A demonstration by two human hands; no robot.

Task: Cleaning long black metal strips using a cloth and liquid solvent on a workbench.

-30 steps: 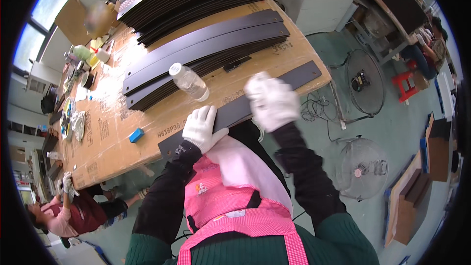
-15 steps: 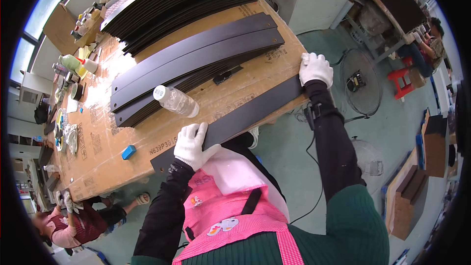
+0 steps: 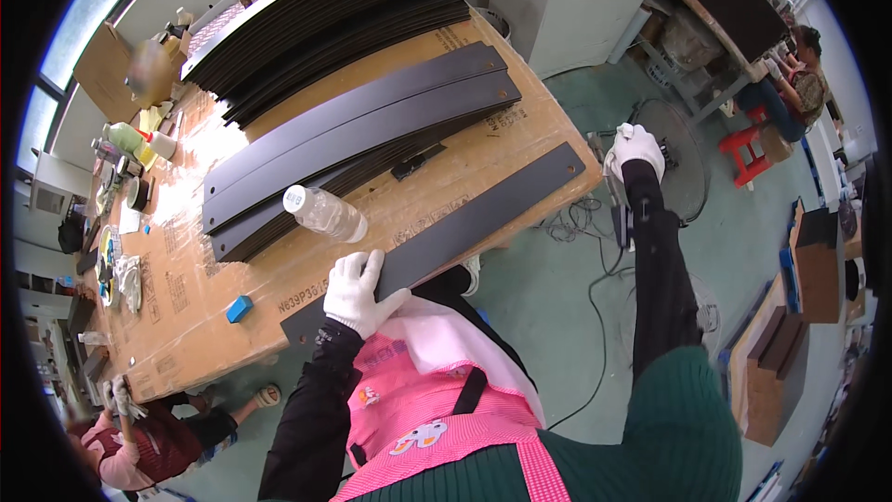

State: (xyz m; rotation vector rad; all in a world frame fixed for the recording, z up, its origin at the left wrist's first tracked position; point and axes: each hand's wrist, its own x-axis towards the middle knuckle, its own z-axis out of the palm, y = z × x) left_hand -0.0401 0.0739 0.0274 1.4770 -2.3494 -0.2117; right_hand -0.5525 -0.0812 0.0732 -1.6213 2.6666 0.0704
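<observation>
A long dark grey strip board (image 3: 483,209) lies along the near edge of the table, with a small hole at its right end. My left hand (image 3: 358,293), in a white glove, rests on it near its left end, thumb spread away from the fingers. Past the table's right corner, my right hand (image 3: 637,152) is closed and off the board, also gloved. Whatever is in its curled fingers is hidden. A clear plastic bottle (image 3: 325,214) with a white cap stands just beyond the left hand, beside a stack of similar dark strips (image 3: 362,130).
A taller pile of dark strips (image 3: 325,28) fills the table's far side. A blue block (image 3: 239,309) sits at the near left. Bottles (image 3: 125,138) and a glove (image 3: 128,284) lie farther left. A floor fan (image 3: 683,158) and cables stand right. Two other people sit nearby.
My right hand has left the strip's right end and moved out to the right, past the table edge, its fingers curled. The left hand stays on the strip. The view has shifted slightly.
</observation>
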